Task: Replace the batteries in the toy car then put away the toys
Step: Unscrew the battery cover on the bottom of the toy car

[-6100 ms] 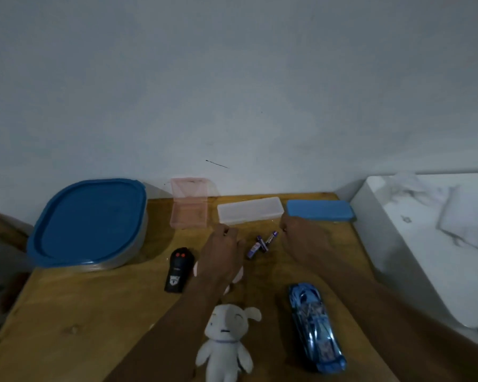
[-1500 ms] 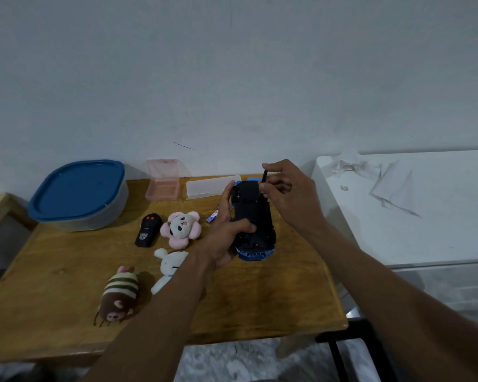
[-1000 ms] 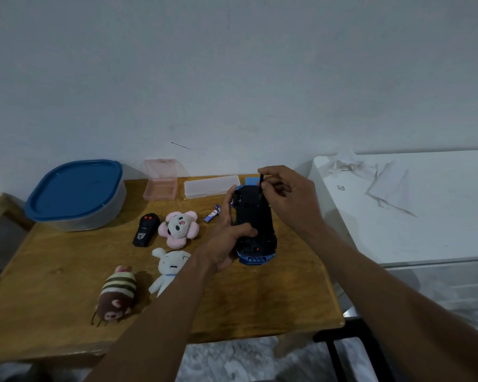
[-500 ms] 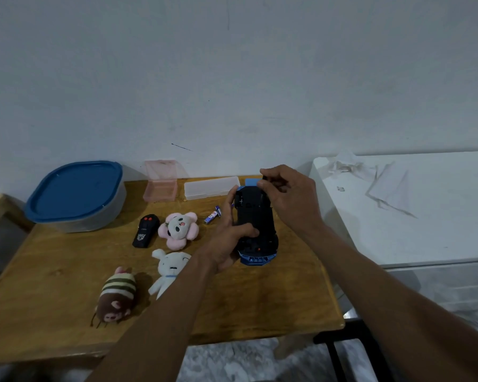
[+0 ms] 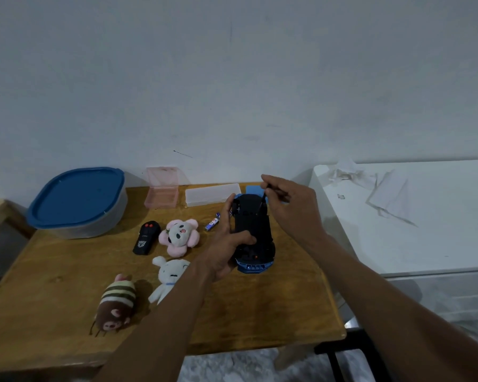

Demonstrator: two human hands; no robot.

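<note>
Up a touch goes our right hand since half a second ago, and the thin dark tool pinched in its fingers shows again, tip down on the car. We've got the wooden table under everything, with the blue-lidded container at far left. The toy car is belly up, right of centre, and our left hand is wrapped round its side, thumb across the underside. Left of it we see the striped plush, white plush and pink plush, then the black remote. Loose batteries lie just beside the car.
</note>
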